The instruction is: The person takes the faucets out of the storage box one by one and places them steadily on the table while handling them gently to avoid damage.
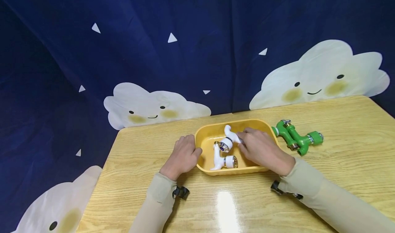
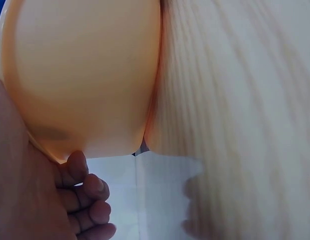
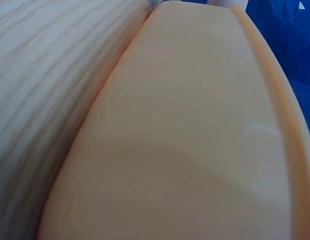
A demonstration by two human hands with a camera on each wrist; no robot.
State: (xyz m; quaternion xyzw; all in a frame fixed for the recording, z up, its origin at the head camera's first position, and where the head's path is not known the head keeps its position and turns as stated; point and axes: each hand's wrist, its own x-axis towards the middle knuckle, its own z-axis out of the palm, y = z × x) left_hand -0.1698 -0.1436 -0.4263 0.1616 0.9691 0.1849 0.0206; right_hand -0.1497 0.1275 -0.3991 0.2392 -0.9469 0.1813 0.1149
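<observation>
- Inside the yellow tub (image 1: 222,172), near its middle, the far white tap (image 1: 233,136) is pinched at its right end by the right hand (image 1: 260,149). This grip is curled in close on the tap; how hard it is squeezed cannot be told, as the fingertips are partly hidden.
- Out from the right hand, the far white tap is pointed left across the tub. Its long body is slanted, with the bent tip set toward the tub's back wall and the held end toward the tub's right end. Its round knob is turned to the tub's front left. Whether it is lifted off the tub's floor cannot be told.
- Close to the tub's front wall, the near white tap (image 1: 217,160) is touched by no hand. Its long body is lined up from back to front, and its knob is pointed at the tub's right end.
- At the tub's left end, the rim is held by the left hand (image 1: 184,153), with its fingers curled. The far white tap is placed nearer to the right hand.
- Just past the tub's right end, two green taps (image 1: 297,137) are laid together on the table (image 1: 139,168).
</observation>
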